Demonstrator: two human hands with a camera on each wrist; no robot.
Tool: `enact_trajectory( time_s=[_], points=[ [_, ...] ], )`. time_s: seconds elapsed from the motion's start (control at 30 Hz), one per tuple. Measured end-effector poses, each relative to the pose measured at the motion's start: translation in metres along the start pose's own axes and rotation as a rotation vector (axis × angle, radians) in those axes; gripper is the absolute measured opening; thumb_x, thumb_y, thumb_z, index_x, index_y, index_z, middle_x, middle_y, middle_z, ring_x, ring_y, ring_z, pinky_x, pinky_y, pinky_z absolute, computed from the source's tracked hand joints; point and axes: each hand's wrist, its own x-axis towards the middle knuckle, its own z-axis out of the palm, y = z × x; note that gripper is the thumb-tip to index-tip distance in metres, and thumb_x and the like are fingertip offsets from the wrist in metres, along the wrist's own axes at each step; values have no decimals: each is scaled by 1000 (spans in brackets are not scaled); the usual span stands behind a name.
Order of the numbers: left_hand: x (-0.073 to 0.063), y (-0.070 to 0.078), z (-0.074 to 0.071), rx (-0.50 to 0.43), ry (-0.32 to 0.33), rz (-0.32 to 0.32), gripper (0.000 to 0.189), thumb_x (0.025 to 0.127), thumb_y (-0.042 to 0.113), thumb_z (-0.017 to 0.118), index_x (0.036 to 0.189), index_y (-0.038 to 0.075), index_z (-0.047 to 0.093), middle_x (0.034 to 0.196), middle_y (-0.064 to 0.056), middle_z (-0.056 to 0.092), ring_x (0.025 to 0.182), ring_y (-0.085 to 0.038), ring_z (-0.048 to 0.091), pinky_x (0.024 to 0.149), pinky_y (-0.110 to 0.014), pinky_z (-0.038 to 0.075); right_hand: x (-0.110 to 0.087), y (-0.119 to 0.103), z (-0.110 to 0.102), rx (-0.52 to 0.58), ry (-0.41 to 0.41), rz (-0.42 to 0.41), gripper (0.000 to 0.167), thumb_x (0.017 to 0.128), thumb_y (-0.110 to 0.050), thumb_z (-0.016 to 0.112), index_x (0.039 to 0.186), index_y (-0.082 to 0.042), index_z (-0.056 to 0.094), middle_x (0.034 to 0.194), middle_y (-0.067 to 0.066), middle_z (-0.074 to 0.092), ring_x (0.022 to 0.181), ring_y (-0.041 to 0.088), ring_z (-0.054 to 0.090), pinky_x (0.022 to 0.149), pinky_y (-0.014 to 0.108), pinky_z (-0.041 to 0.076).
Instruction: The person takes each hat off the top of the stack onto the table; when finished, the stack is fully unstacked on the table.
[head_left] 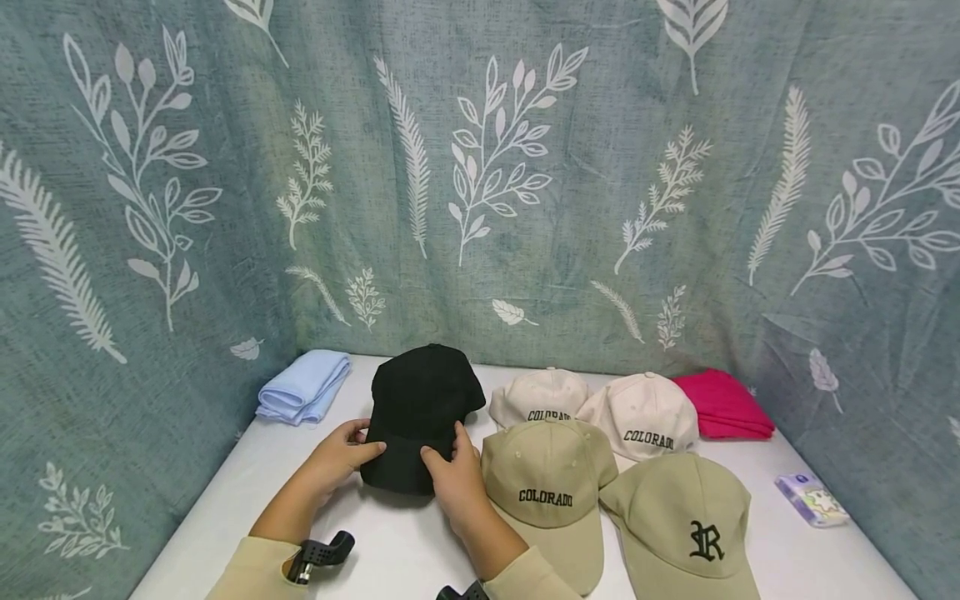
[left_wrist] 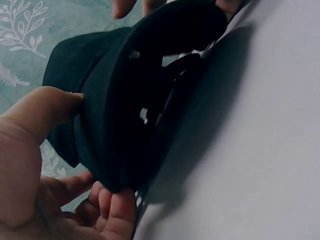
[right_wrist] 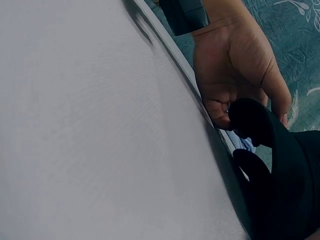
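A plain black baseball cap [head_left: 423,400] is tilted over the white table, its brim toward the person. My left hand [head_left: 341,454] grips one side near the brim; in the left wrist view its thumb [left_wrist: 55,107] lies on the outside, with the fingers [left_wrist: 117,212] curled beneath the brim edge. On the opposite side my right hand [head_left: 453,471] holds the cap, thumb on the brim. The right wrist view shows the left hand [right_wrist: 235,65] across the curved black brim [right_wrist: 255,115]. Most of the right hand is outside that view.
Right of the black cap sit two cream COLORADO caps [head_left: 543,392], a khaki COLORADO cap [head_left: 551,475] and a khaki cap with an R [head_left: 686,517]. Folded blue cloth [head_left: 303,387] lies back left, red cloth [head_left: 723,404] back right. A small purple packet [head_left: 812,500] is near the right edge.
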Motion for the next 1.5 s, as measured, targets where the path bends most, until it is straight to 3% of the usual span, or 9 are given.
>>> enact_trajectory(
  time_s=[0.17, 0.3, 0.53, 0.63, 0.77, 0.93, 1.07, 1.2, 1.5],
  points=[
    [2, -4, -8, -48, 20, -36, 63, 97, 32, 73, 145, -3, 52, 121, -15, 58, 99, -22, 60, 78, -30, 53, 0, -2, 1, -36, 36, -6, 73, 94, -28, 72, 157, -9, 40, 135, 19, 48, 125, 31, 49, 107, 52, 47],
    [0, -13, -12, -122, 22, -62, 52, 99, 32, 72, 135, -4, 58, 116, -13, 66, 92, -18, 65, 75, -28, 56, -4, -2, 0, -84, 48, -25, 66, 95, -28, 72, 152, -9, 44, 123, 15, 50, 113, 28, 52, 96, 47, 49],
    [-8, -23, -22, -190, 5, -58, 31, 100, 25, 71, 110, -3, 63, 90, -3, 57, 81, -15, 56, 69, -24, 54, -14, -8, -6, -138, -23, -60, 80, 92, -32, 76, 158, -10, 38, 126, 17, 49, 118, 31, 55, 101, 53, 49],
    [-11, -25, -27, -205, -27, -40, 34, 100, 23, 71, 116, -4, 60, 91, -4, 56, 78, -14, 54, 68, -24, 54, -17, -12, -10, -167, -61, -72, 85, 90, -32, 78, 160, -9, 36, 127, 18, 49, 118, 33, 57, 101, 54, 50],
    [-18, -25, -30, -208, -97, -13, 53, 100, 23, 71, 139, -7, 49, 95, -6, 57, 72, -13, 54, 69, -26, 55, -23, -14, -18, -202, -115, -63, 89, 89, -31, 80, 161, -6, 33, 133, 22, 47, 120, 36, 60, 103, 55, 51],
    [-31, -23, -29, -199, -140, -50, 65, 100, 24, 72, 152, -1, 42, 97, -10, 56, 71, -14, 54, 67, -25, 56, -32, -15, -28, -227, -175, -68, 91, 87, -31, 82, 159, -2, 34, 147, 29, 39, 118, 38, 65, 102, 53, 55],
    [-35, -20, -30, -185, -129, -55, 61, 99, 29, 73, 147, 2, 48, 101, -11, 59, 76, -18, 59, 68, -28, 59, -37, -14, -34, -215, -201, -82, 89, 87, -31, 83, 156, 0, 36, 154, 28, 36, 112, 34, 69, 95, 47, 60],
    [-37, -19, -33, -186, -169, -64, 53, 100, 32, 71, 140, 2, 51, 100, -10, 63, 75, -17, 65, 66, -31, 63, -39, -12, -40, -184, -210, -81, 82, 88, -29, 84, 152, 0, 41, 153, 24, 44, 108, 30, 69, 89, 45, 61],
    [-41, -25, -36, -175, -271, -83, 39, 102, 31, 67, 125, 3, 52, 89, -9, 64, 68, -16, 66, 62, -32, 63, -42, -5, -49, -201, -205, -114, 57, 87, -24, 85, 130, -1, 55, 123, 16, 64, 93, 21, 67, 77, 33, 59]
  ],
)
